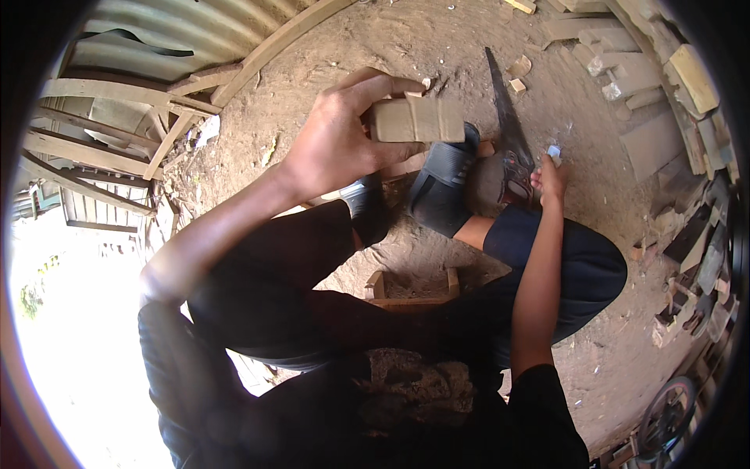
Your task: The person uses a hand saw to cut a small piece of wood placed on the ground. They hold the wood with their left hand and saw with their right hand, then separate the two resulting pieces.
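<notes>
My left hand (336,137) is raised over the dirt floor and grips a short rectangular wooden block (418,119) by its left end, thumb on top. My right hand (549,178) reaches down to the ground beside the handle (516,176) of a handsaw whose blade (504,105) lies flat on the dirt, pointing away from me. A small pale object sits at the fingertips of that hand; what it is cannot be made out. My feet in dark sandals (445,184) rest on the ground between the two hands.
Wood offcuts and planks (648,78) are piled along the right side. A corrugated metal sheet (180,31) and a wooden frame (101,148) stand at the upper left. A small open wooden box frame (412,285) lies between my legs. A wheel (666,418) shows at lower right.
</notes>
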Available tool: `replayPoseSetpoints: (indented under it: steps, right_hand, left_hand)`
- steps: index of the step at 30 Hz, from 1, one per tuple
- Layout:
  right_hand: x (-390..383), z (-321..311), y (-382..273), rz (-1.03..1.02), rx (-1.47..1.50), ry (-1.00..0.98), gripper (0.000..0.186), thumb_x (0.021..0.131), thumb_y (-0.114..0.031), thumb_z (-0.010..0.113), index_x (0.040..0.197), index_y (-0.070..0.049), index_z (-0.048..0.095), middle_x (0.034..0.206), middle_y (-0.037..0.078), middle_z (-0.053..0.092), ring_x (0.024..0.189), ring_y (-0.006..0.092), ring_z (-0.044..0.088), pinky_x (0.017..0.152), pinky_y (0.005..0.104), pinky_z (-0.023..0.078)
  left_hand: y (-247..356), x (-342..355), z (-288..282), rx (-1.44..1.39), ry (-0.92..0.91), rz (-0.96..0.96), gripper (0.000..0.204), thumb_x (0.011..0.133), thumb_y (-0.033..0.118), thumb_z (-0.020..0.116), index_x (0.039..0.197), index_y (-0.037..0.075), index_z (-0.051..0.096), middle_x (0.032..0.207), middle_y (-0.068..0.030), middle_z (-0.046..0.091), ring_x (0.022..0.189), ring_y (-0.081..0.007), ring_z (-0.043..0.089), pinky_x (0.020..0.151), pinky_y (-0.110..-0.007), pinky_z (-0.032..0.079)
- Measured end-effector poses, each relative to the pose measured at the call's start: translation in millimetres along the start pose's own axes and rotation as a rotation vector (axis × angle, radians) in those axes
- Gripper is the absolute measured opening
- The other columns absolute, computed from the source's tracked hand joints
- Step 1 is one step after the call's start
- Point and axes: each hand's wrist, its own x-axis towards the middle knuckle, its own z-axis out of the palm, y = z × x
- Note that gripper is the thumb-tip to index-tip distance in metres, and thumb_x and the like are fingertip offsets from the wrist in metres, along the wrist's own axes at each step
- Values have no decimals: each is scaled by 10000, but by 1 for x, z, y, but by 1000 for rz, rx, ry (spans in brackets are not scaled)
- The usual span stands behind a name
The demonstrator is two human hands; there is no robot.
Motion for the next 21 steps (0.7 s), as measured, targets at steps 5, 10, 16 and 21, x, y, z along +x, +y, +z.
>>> replayPoseSetpoints:
  steps: [5, 10, 16, 21]
  right_hand:
    - [39, -2, 19, 284, 509, -133, 330, 858, -323, 656, 1009, -54, 541, 834, 27, 544, 683, 175, 596, 629, 338, 525]
    - [52, -3, 28, 214, 746, -70, 297, 861, -287, 675, 1007, -66, 541, 874, 32, 548, 729, 174, 592, 679, 331, 524]
    - [36, 6, 11, 127, 643, 1, 280, 875, -285, 675, 1009, -64, 570, 883, 34, 555, 769, 168, 592, 681, 320, 520]
    - [-19, 8, -41, -29, 620, 88, 383, 885, -293, 671, 1130, -21, 557, 905, 38, 540, 765, 162, 585, 651, 304, 503]
  left_hand:
    - [15, 7, -7, 61, -16, -44, 511, 666, 59, 834, 1132, 35, 627, 1008, -70, 610, 790, -149, 609, 679, -278, 517]
    - [11, 8, -1, 125, 23, 150, 484, 663, 100, 840, 1104, 50, 649, 975, -100, 606, 810, -199, 627, 700, -312, 544]
    - [10, 9, -2, 101, -34, 104, 460, 680, 109, 832, 1098, 32, 655, 1016, -106, 618, 811, -196, 633, 685, -307, 543]
    - [2, 11, 3, 94, 20, 230, 481, 679, 76, 826, 1115, 20, 631, 1044, -110, 625, 815, -201, 652, 701, -296, 563]
